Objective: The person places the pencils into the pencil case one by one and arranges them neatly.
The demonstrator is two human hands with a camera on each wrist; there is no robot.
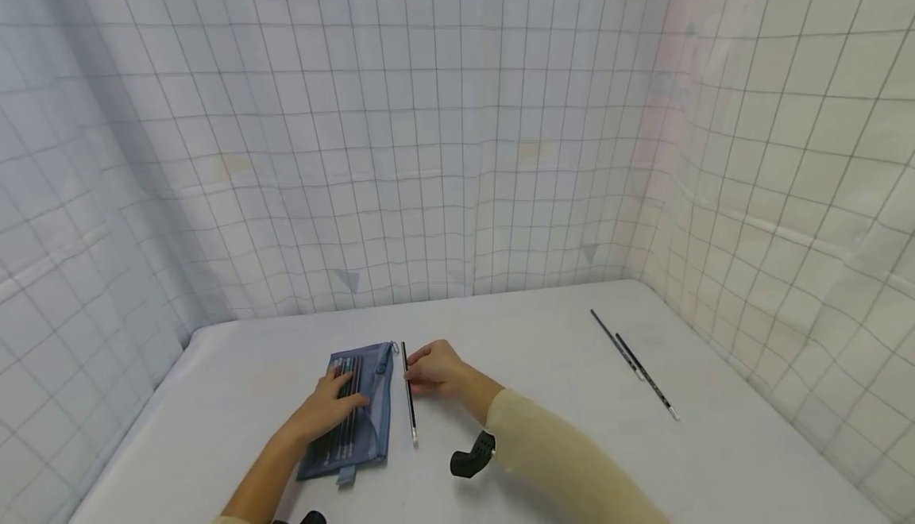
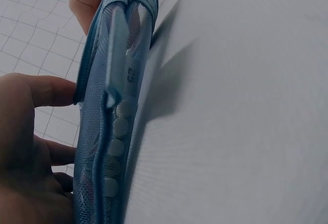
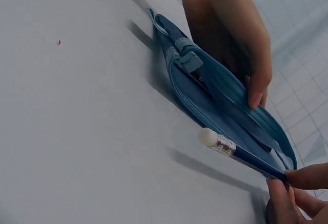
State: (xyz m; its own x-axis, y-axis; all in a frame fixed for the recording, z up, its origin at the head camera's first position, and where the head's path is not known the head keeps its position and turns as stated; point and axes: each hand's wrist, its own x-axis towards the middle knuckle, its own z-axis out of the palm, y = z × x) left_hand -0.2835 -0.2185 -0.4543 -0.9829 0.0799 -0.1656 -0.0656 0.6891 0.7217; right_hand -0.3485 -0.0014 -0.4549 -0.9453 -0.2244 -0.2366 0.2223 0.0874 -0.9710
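A blue mesh pencil case (image 1: 375, 409) lies on the white surface at left of centre, with several pencils inside. My left hand (image 1: 325, 411) rests on top of it, fingers spread; in the left wrist view, its thumb and fingertips touch the upper face of the case (image 2: 95, 126). Just right of the case, my right hand (image 1: 442, 369) pinches a dark pencil (image 1: 411, 409) between thumb and fingers. That pencil's white eraser end (image 3: 209, 137) points toward me. In the right wrist view, the zipper side of the case (image 3: 179, 80) faces the pencil, and the zipper seems parted.
Two more dark pencils (image 1: 616, 344) (image 1: 649, 377) lie side by side at the right of the white table (image 1: 515, 333). White gridded cloth (image 1: 429, 151) hangs behind and along both sides. A black wrist camera (image 1: 472, 456) sits under my right forearm.
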